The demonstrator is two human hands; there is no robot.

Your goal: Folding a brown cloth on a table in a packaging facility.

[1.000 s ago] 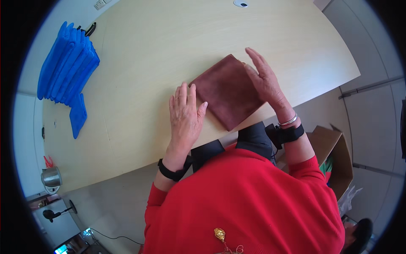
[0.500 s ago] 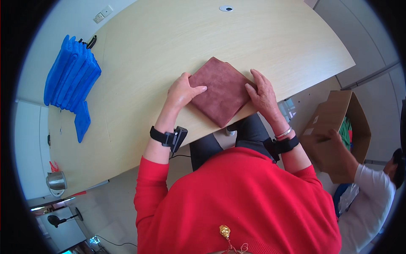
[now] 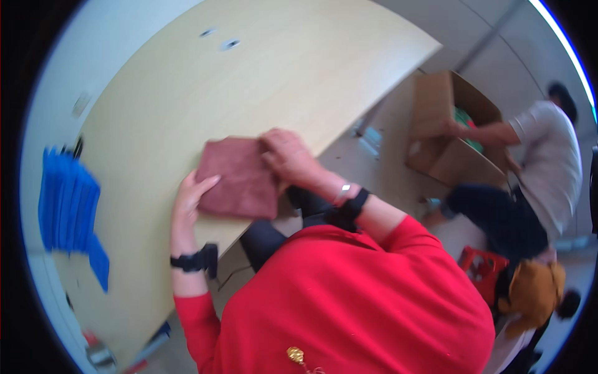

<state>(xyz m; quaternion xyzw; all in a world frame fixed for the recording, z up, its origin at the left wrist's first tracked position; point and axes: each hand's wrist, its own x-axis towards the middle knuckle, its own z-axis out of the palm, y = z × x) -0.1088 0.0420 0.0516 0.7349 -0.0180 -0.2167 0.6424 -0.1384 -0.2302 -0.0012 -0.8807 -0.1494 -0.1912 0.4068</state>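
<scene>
A reddish-brown folded cloth (image 3: 235,177), soft and suede-like, lies as a flat square at the table's near edge. My left hand (image 3: 189,198) holds its left side, the thumb lying on top and the other fingers along the edge, partly hidden. At the upper right corner, my right hand (image 3: 291,159) grips the cloth with bent fingers over its top; the fingertips are slightly blurred. Dark straps with a small device circle my wrists.
On the pale wooden table (image 3: 268,81), a stack of folded blue cloths (image 3: 68,202) stands at the far left, one hanging lower. To the right, a person in a light shirt (image 3: 551,168) crouches at an open cardboard box (image 3: 433,100). A red crate (image 3: 483,269) sits behind them.
The view has swung to the right, bringing more of the other person into sight. My right hand has moved from the cloth's right side onto its upper right corner. The cloth has turned.
</scene>
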